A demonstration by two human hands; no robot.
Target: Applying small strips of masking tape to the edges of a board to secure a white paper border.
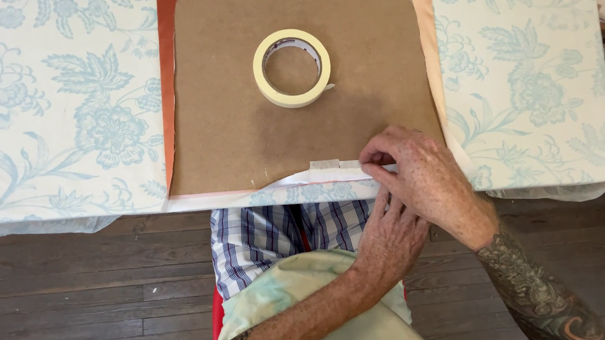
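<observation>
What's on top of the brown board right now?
A roll of masking tape lies flat on the brown board; folded fabric edge overlaps its near side under the right hand. Beneath is hidden.

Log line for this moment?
right hand: pressing white fabric edge onto brown hardboard panel | left hand: beneath right | cream masking-tape roll: on panel

Masking tape roll (292, 68); dark plank floor (77, 299)

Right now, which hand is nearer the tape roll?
The right hand. It presses the folded fabric edge at the board's near side, below and right of the tape roll. The left hand sits under it, farther toward the person.
</observation>
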